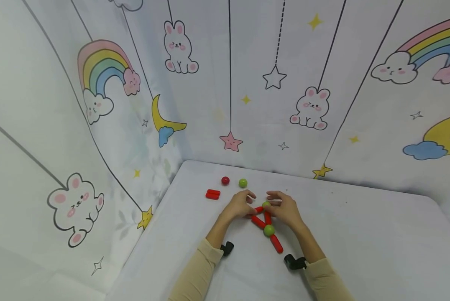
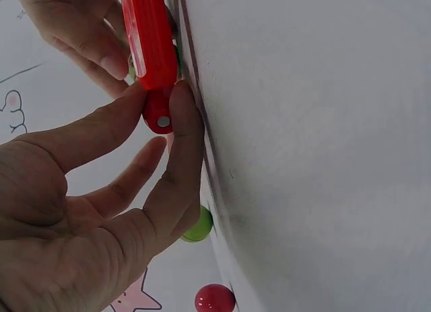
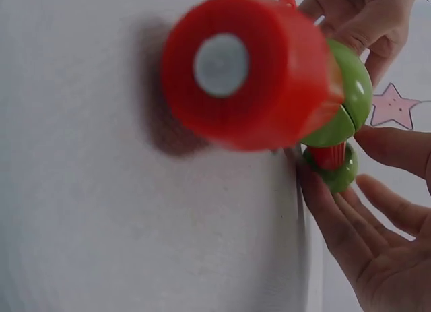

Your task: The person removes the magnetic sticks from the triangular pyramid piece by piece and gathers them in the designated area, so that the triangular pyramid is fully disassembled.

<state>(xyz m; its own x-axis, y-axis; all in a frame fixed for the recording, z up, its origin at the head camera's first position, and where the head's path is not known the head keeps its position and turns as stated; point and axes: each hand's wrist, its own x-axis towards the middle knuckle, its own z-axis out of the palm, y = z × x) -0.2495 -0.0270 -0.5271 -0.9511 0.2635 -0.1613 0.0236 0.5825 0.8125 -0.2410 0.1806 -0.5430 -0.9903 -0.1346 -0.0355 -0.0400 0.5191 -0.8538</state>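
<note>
On the white table (image 1: 375, 238), just before me, red rods and green balls lie joined in a small triangle between my two hands. My left hand (image 1: 241, 205) makes a narrow pinch: thumb and forefinger hold a red piece (image 2: 157, 108) with a silver dot on its tip. It seems to be the end of the upper rod (image 1: 259, 210), but my fingers cover this corner, so I cannot be sure. With my right hand (image 1: 284, 209) I hold the far green ball (image 1: 266, 204) between thumb and fingers, at the top corner of the triangle. From this ball, the side rod (image 1: 268, 218) comes down to the near green ball (image 1: 269, 230), where the slanting rod (image 1: 258, 222) also meets it. One more, the tail rod (image 1: 276, 243), points from the near ball toward my right wrist. Beyond my left hand, well apart from the triangle, rest a red ball (image 1: 225, 180), a loose green ball (image 1: 243, 182) and a pair of red rods (image 1: 213, 194), lying side by side. Beige sleeves (image 1: 196, 271) cover my forearms.
</note>
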